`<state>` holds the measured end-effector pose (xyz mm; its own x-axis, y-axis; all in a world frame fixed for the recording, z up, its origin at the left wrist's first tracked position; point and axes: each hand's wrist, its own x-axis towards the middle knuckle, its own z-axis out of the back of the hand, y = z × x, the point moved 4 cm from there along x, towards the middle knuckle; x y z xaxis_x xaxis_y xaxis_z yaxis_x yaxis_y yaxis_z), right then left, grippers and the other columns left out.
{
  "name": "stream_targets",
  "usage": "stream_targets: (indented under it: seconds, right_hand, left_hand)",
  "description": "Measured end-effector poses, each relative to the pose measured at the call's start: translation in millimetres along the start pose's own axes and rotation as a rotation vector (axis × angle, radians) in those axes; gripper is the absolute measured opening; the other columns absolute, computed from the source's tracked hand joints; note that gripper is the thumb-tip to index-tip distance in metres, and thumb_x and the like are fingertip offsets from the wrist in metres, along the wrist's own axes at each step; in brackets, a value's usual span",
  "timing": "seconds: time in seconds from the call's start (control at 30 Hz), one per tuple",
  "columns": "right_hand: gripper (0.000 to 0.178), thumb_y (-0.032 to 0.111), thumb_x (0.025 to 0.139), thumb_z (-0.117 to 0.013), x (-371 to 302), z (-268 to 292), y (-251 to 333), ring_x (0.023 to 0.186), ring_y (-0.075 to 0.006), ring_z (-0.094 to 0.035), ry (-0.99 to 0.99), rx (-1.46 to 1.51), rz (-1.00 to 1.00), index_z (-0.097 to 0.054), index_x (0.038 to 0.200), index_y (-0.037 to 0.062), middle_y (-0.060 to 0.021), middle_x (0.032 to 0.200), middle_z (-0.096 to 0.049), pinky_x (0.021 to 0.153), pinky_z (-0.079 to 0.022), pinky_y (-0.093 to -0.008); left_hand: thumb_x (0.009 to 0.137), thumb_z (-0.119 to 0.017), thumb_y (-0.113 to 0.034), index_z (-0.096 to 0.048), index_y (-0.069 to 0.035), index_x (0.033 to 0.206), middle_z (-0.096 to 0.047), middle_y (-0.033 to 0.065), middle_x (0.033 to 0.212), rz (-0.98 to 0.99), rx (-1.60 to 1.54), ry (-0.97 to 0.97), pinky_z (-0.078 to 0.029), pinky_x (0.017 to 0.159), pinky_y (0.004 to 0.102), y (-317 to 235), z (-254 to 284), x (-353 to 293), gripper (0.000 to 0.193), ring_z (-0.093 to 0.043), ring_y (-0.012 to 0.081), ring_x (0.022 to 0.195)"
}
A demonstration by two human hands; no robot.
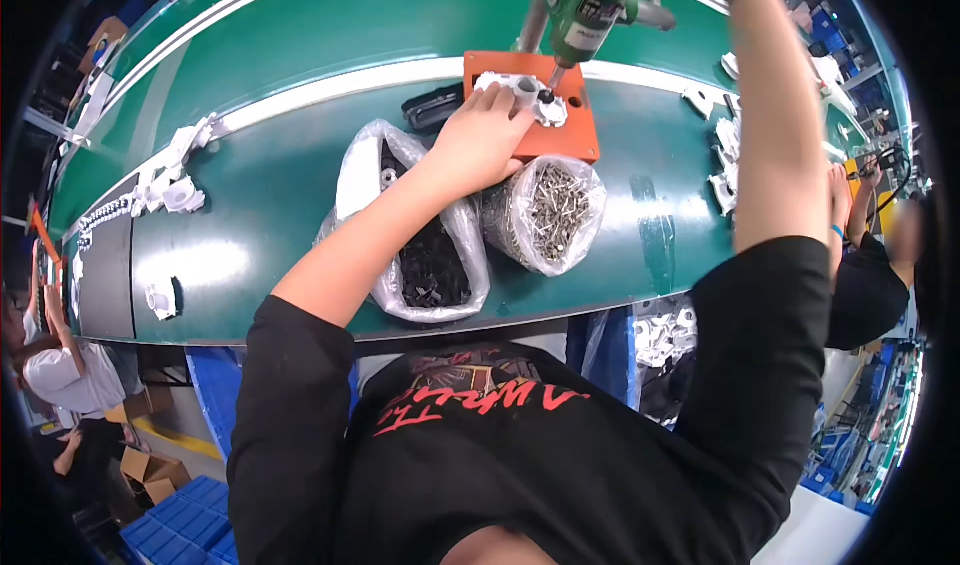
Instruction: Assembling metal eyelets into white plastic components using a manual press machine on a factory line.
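My left hand [485, 130] grips a white plastic part [550, 115], its fingers over the near-left side and its thumb apart from them. This part lies on an orange fixture plate [580, 145] and has a grey tube-shaped piece standing up from it. Above it hangs a green drill-press-like machine [585, 10], its thin bit lowered to a dark spot on the part beside my thumb. My right arm [775, 115] reaches up past the top edge, so the right hand is out of sight. Just below my left hand sits a clear bag of metal screws [560, 210].
Left of the screws, another clear bag holds small black pieces [435, 270]. A black case-like object [432, 107] lies beside the plate. White plastic parts [175, 180] are piled at the left, others [727, 155] at the right. Co-workers sit at both sides; blue crates [190, 520] stand lower left.
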<state>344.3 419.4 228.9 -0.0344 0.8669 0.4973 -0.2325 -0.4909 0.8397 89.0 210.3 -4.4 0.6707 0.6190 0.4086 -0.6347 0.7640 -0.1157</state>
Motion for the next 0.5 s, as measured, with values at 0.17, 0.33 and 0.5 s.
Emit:
stream_targets:
  seconds: [0.17, 0.33, 0.5]
  right_hand:
    - [0.041, 0.048, 0.086, -0.052, -21.5, -19.0, 1.8, 0.081, -0.0173, -0.059, 0.048, -0.395, 0.187, -0.062, 0.105, 0.0134, -0.0022, 0.086, -0.064, 0.069, -0.046, -0.0277]
    - [0.047, 0.05, 0.087, -0.047, -39.0, -26.1, 55.5, 0.064, -0.0195, -0.058, 0.157, 0.594, -0.126, -0.06, 0.09, 0.0049, -0.006, 0.068, -0.06, 0.057, -0.046, -0.0303]
    - [0.019, 0.012, 0.085, -0.053, -214.3, 4.0, 108.1, 0.072, -0.0201, -0.063, 0.837, 0.091, -0.018, -0.065, 0.072, 0.0031, -0.0083, 0.065, -0.062, 0.084, -0.047, -0.0318]
  left_hand:
    - [0.061, -0.077, -0.023, -0.053, -0.002, 0.111, -0.052, 0.0213, 0.111, -0.006, -0.059, 0.008, -0.039, 0.098, 0.0444, -6.6, -3.0, -10.3, 0.06, -0.048, 0.0382, 0.112]
    - [0.061, -0.076, -0.023, -0.053, 0.0, 0.11, -0.052, 0.0207, 0.11, 0.002, -0.025, 0.016, -0.039, 0.098, 0.0428, -1.5, 1.6, -13.3, 0.059, -0.047, 0.037, 0.113]
    - [0.06, -0.076, -0.025, -0.054, 0.002, 0.105, -0.053, 0.02, 0.107, -0.077, -0.05, -0.013, -0.039, 0.097, 0.0414, -13.4, -7.9, -0.6, 0.057, -0.048, 0.036, 0.11]
